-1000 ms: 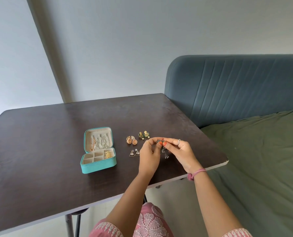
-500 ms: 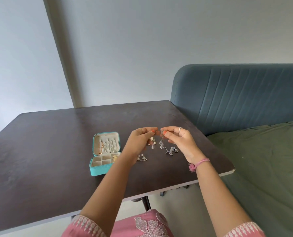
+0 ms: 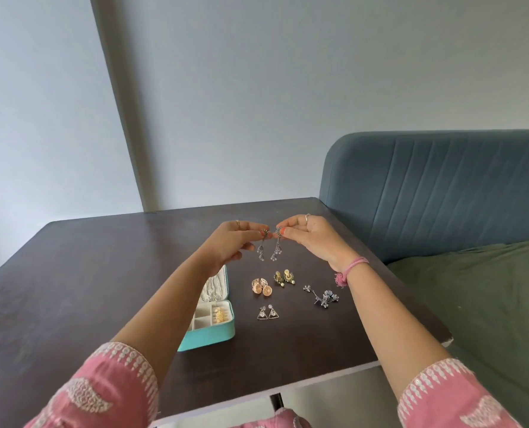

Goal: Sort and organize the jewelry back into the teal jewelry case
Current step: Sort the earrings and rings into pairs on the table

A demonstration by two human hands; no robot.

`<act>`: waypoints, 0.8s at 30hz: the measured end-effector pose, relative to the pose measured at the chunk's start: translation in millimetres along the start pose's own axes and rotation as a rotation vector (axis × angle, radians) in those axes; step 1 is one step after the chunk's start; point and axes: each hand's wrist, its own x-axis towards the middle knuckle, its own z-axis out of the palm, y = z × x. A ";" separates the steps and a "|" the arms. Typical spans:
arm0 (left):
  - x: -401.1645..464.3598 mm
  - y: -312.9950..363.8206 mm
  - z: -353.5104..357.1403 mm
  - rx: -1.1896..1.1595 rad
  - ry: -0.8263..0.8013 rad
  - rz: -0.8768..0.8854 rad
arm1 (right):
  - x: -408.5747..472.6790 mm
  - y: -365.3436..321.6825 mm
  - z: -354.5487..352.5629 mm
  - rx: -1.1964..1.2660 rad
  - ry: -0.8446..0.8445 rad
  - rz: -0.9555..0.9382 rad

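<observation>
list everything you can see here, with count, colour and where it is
jewelry case: 1, teal, open on table, partly behind left arm
dangling earrings: 2, silver, held up above table, one per hand
round earrings: 2, rose gold, on table right of case
green-gold earrings: 2, on table
triangle earrings: 2, silver, nearest table's front edge
silver cluster: dark silver, count unclear, on table under right wrist
table: 1, dark brown
sofa: 1, blue, green cover
left hand: pinches one earring
right hand: pinches the other
</observation>
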 end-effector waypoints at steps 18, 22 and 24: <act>67.6 -37.4 -15.7 0.560 -0.058 -0.079 | 55.0 25.9 39.1 -0.358 -0.173 0.049; 74.4 -43.0 -16.8 0.600 -0.096 -0.140 | 59.6 33.9 44.0 -0.416 -0.190 0.058; 77.4 -46.1 -15.7 0.613 -0.103 -0.167 | 62.6 38.0 45.6 -0.428 -0.204 0.069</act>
